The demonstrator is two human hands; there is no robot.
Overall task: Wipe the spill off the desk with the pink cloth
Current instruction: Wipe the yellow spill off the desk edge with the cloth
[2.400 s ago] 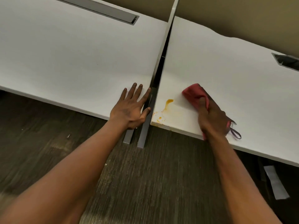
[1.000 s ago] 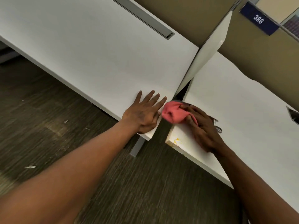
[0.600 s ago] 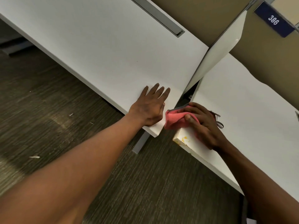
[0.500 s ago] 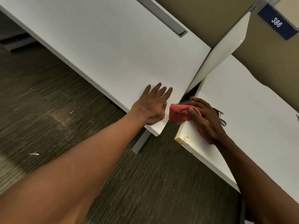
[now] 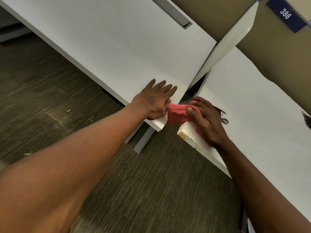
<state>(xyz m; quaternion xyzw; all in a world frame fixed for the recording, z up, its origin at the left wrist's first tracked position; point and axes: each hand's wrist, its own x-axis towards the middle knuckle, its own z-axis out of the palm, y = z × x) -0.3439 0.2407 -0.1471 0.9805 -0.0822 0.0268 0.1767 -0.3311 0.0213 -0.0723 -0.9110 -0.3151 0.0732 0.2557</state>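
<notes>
Head view: two white desk tops are seen from above, split by a narrow gap at centre right of the frame.
Change: the pink cloth (image 5: 176,114) has been carried from the open top of the right desk (image 5: 252,118) to its near left corner and now bulges over the gap; the large orange streak seen earlier is no longer visible.
Spill: only a small yellow smear (image 5: 186,135) is left, on the corner's front edge, below the cloth.
Right hand (image 5: 206,121): curled down on the cloth, thumb pressing it against the corner.
Left hand (image 5: 154,102): laid flat and empty on the left desk (image 5: 117,47), fingers spread, touching the cloth.
Meaning: the top is judged nearly clean; the edge smear remains.
Edges: the cloth could slip into the gap.
Room: open floor (image 5: 42,98) lies at lower left; the right desk top is bare.
</notes>
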